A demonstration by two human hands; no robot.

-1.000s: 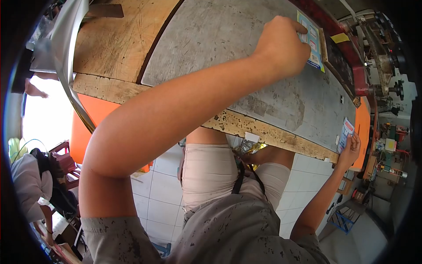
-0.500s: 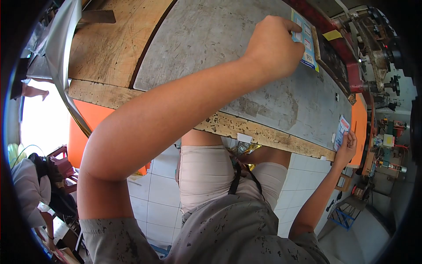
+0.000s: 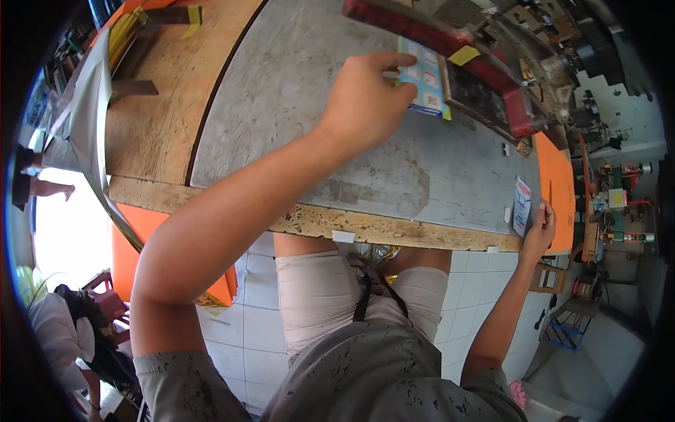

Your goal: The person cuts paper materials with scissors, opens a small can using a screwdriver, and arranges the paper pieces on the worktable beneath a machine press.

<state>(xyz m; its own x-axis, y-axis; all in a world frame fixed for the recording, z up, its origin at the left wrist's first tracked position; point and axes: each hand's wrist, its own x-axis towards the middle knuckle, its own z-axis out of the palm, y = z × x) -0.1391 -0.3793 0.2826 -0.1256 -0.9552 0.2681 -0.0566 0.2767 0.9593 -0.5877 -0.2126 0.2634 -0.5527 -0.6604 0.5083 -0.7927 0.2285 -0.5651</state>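
Note:
My left hand reaches over the grey metal worktop, curled with thumb and index finger at the near edge of a light blue printed stack of sheets. The stack lies beside a dark framed panel. At the right end of the worktop, my right hand has its fingers at the side of a small white and blue printed card, which stands tilted near the corner. Part of each grip is hidden behind the fingers.
A red metal bar with yellow tape crosses behind the stack. Orange sheets lie at the right. The wooden board is at the left, with silver sheeting hanging over its edge. A person's arm shows at the lower left.
The camera view has shifted, so the worktop and both hands sit further left. More of the red bar shows. Each hand stays at the same printed item.

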